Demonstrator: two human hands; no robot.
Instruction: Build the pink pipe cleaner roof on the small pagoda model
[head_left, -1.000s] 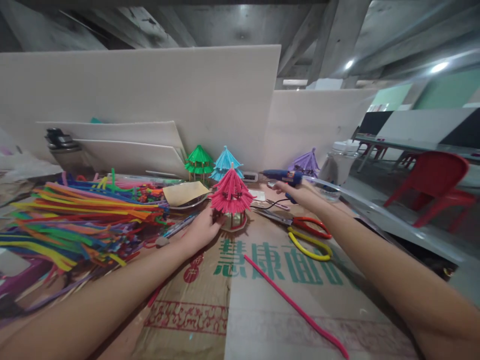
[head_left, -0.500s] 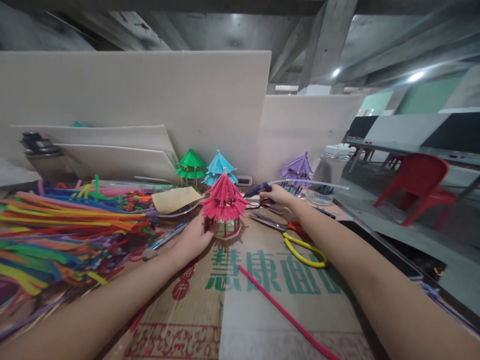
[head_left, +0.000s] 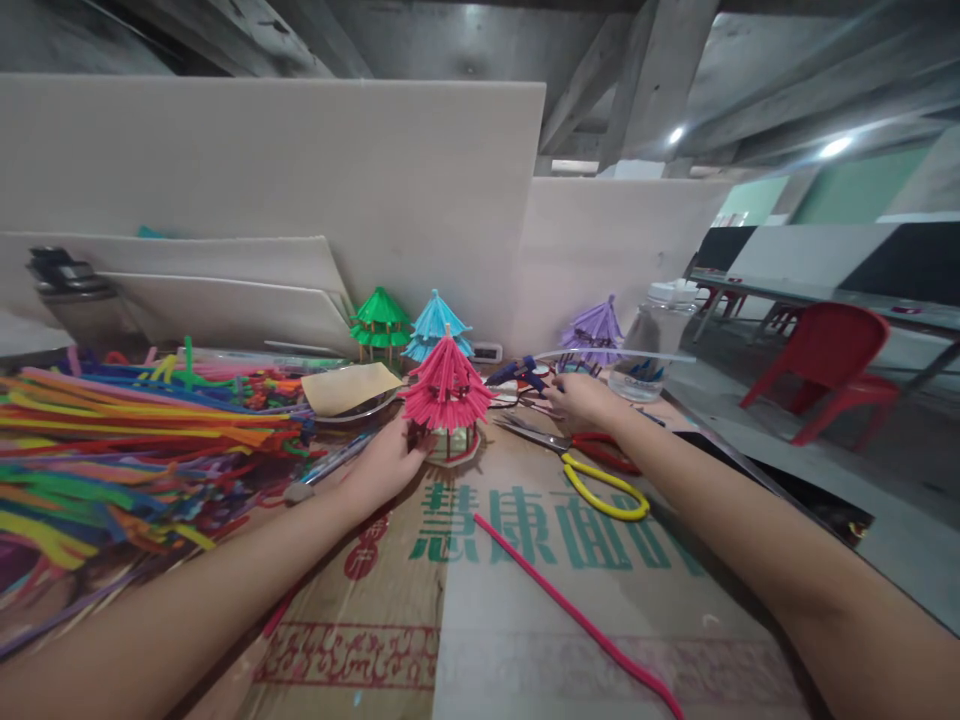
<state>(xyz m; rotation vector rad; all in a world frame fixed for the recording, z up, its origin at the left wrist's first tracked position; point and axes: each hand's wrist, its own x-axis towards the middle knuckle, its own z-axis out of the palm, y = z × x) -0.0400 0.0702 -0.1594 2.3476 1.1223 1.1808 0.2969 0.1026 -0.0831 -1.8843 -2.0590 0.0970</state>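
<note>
My left hand (head_left: pixel 390 458) grips the base of a small pink pavilion model (head_left: pixel 448 385) made of pipe cleaners, with a two-tiered roof and thin posts. It stands upright on the cardboard. Just right of a dark blue glue gun (head_left: pixel 525 374) is my right hand (head_left: pixel 581 398), fingers loosely apart and nothing visible in them. A long clear glue stick (head_left: pixel 622 356) sticks out of the gun's back. Scissors with one yellow and one red handle (head_left: pixel 604 490) lie nearer me. One pink pipe cleaner (head_left: pixel 574 610) lies across the cardboard (head_left: pixel 360 610).
Green (head_left: pixel 380 322), blue (head_left: pixel 437 325) and purple pavilion models (head_left: pixel 592 335) stand at the back before white boards (head_left: pixel 435 180). Bundled coloured pipe cleaners (head_left: pixel 150 420) cover the left side. A clear plastic bottle (head_left: pixel 652 340) stands back right; a red chair (head_left: pixel 821 370) is beyond.
My right hand has let go of the glue gun and drawn slightly to the right of it. The left hand stays on the pink pavilion model. The view has tilted slightly.
</note>
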